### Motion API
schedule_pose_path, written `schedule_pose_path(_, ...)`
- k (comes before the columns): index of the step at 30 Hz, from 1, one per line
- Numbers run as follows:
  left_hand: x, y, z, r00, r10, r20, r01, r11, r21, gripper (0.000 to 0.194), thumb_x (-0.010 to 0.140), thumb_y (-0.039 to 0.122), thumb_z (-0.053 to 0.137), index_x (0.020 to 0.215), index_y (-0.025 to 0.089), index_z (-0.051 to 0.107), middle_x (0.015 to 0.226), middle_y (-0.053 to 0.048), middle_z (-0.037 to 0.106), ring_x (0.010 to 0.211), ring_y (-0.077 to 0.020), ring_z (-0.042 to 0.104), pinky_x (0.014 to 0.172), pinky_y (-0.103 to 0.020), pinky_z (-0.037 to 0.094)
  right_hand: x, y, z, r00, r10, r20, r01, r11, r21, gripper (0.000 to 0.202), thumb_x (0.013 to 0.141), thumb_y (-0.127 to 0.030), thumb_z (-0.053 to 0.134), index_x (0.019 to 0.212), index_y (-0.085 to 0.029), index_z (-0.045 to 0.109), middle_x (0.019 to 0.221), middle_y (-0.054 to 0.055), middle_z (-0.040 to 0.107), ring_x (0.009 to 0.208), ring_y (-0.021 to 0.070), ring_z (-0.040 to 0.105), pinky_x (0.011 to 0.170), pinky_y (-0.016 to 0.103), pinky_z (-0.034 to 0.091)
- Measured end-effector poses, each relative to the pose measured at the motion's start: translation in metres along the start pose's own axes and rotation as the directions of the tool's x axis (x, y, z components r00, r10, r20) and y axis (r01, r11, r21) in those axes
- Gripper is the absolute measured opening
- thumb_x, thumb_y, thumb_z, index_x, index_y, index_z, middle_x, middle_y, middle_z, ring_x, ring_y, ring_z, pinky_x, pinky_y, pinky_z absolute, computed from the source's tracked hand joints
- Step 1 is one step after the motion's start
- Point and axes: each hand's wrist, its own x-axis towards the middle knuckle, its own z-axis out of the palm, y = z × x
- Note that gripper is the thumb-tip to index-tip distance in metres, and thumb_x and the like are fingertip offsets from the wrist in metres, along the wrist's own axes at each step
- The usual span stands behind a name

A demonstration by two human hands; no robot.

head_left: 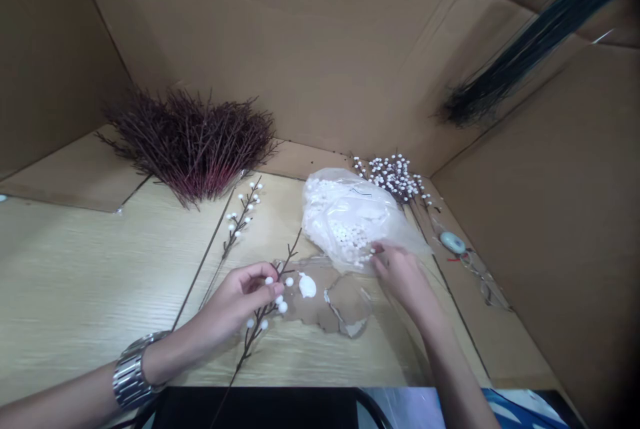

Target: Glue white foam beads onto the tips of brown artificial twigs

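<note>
My left hand (256, 292) pinches a brown artificial twig (244, 354) dotted with white berries, its bare tip slanting up to the right. My right hand (397, 272) is at the lower right of a clear plastic bag (373, 205) full of small white beads, its fingertips closed around a white bead (372, 251). Under and beside the twig lies a flat brown sheet (315, 315) with a blob of white paste (307, 285) on it. Another twig with white berries (243, 215) rests on the table, left of the bag.
A thick bundle of bare dark-red twigs (195, 142) stands at the back left. Behind the bag lies a pile of berried twigs (395, 175). A pale green oval object (453, 243) and eyeglasses (483, 275) sit at the right. Cardboard walls (300, 49) surround the table; dark green strands (525, 49) hang at upper right.
</note>
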Motion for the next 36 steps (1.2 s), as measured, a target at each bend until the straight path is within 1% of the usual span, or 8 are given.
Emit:
schedule_pose_path(7,0.002,-0.002,0.000,1.000,0.013,0.011,-0.013,1.000,-0.011,0.019,0.087,0.035,0.073,0.081,0.019,0.064,0.080,0.001,0.060,0.076,-0.0161,0.057,0.065,-0.026,0.043,0.002,-0.009,0.000,0.995,-0.095,-0.029,0.094,0.995,-0.013,0.023,0.092,-0.016,0.049,0.095,-0.020,0.071,0.102,0.010,0.073,0.101,0.0255,0.067,0.088,0.033,0.045)
schedule_pose_path(11,0.001,-0.001,0.001,1.000,0.016,0.019,-0.015,1.000,-0.019,0.020,0.088,0.036,0.073,0.082,0.019,0.065,0.080,-0.001,0.062,0.076,-0.0169,0.059,0.064,-0.027,0.043,-0.012,-0.016,-0.018,0.992,-0.058,-0.114,0.058,0.998,-0.009,0.023,0.093,-0.022,0.048,0.096,-0.018,0.070,0.087,0.009,0.072,0.080,0.0244,0.067,0.074,0.033,0.045)
schedule_pose_path(14,0.000,0.000,0.001,1.000,0.028,0.007,-0.028,1.000,-0.001,0.020,0.087,0.036,0.074,0.082,0.018,0.066,0.078,0.000,0.062,0.074,-0.0159,0.057,0.064,-0.027,0.043,-0.033,-0.032,-0.043,0.963,-0.029,-0.267,0.066,0.989,0.130,0.016,0.091,-0.029,0.054,0.098,-0.021,0.066,0.076,0.004,0.067,0.067,0.0206,0.062,0.065,0.032,0.043)
schedule_pose_path(16,-0.002,0.001,0.001,0.999,0.021,0.025,-0.021,1.000,-0.002,0.021,0.088,0.037,0.074,0.083,0.019,0.065,0.078,-0.001,0.063,0.072,-0.0158,0.057,0.062,-0.027,0.042,-0.043,-0.047,-0.059,0.934,-0.103,-0.341,0.219,0.921,0.322,0.008,0.091,-0.027,0.056,0.092,-0.023,0.063,0.079,0.002,0.068,0.069,0.0188,0.061,0.068,0.032,0.046)
schedule_pose_path(19,-0.004,0.002,0.001,0.999,0.020,0.043,-0.020,1.000,0.009,0.023,0.087,0.039,0.075,0.083,0.019,0.064,0.077,-0.001,0.064,0.069,-0.0157,0.057,0.060,-0.027,0.042,-0.039,-0.072,-0.073,0.899,-0.297,-0.321,0.433,0.706,0.561,0.013,0.097,-0.024,0.056,0.093,-0.025,0.068,0.091,0.003,0.073,0.085,0.0186,0.067,0.078,0.031,0.049)
schedule_pose_path(22,-0.005,0.005,0.003,0.997,0.018,0.074,-0.019,1.000,0.004,0.025,0.085,0.039,0.077,0.081,0.019,0.062,0.077,-0.001,0.062,0.071,-0.0168,0.059,0.061,-0.027,0.044,-0.021,-0.092,-0.075,0.898,-0.372,-0.236,0.426,0.599,0.678,0.012,0.097,-0.027,0.062,0.102,-0.025,0.072,0.097,0.003,0.074,0.088,0.0179,0.067,0.078,0.032,0.050)
schedule_pose_path(31,-0.014,0.015,0.008,0.972,-0.052,0.228,0.053,0.999,0.000,0.022,0.085,0.037,0.077,0.084,0.018,0.066,0.091,-0.004,0.068,0.081,-0.0195,0.064,0.068,-0.030,0.049,-0.008,-0.120,-0.087,0.810,-0.564,-0.161,0.476,0.472,0.742,0.012,0.097,-0.027,0.063,0.091,-0.020,0.071,0.085,0.000,0.070,0.076,0.0127,0.062,0.070,0.027,0.047)
schedule_pose_path(36,-0.017,0.023,0.004,0.969,0.067,0.239,-0.087,0.994,0.073,0.029,0.090,0.042,0.071,0.111,0.022,0.072,0.113,-0.007,0.068,0.105,-0.0261,0.062,0.092,-0.037,0.047,-0.011,-0.119,-0.089,0.809,-0.552,-0.200,0.506,0.482,0.716,0.012,0.097,-0.027,0.063,0.089,-0.020,0.068,0.083,0.000,0.069,0.073,0.0124,0.061,0.067,0.026,0.046)
